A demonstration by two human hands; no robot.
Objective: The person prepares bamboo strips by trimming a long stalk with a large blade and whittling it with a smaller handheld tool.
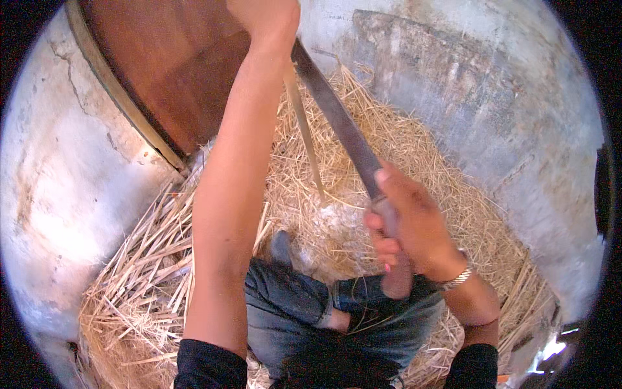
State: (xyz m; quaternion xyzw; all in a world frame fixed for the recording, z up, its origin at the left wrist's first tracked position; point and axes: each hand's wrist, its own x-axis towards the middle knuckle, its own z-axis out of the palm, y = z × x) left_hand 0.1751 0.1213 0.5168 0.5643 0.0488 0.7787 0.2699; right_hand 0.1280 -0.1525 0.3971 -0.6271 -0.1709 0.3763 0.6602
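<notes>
My right hand [414, 223] is wrapped around the wooden handle [396, 279] of a machete. Its long dark blade [340, 133] slants up and away to the left, and the far end passes behind my left wrist. My left hand [265, 16] is raised at the top edge, its fingers mostly cut off by the frame. From behind that wrist a narrow, pale bamboo strip [303, 126] runs down just left of the blade, ending low over the straw. The strip's upper end is hidden at my left hand, which appears closed on it.
Loose straw and shavings [440, 168] cover the floor. A pile of split strips [149, 272] lies at the left. Worn plaster walls [518, 97] stand on both sides, with a brown wooden panel [168, 58] at the back left. My jeans-clad legs [285, 324] are folded in front.
</notes>
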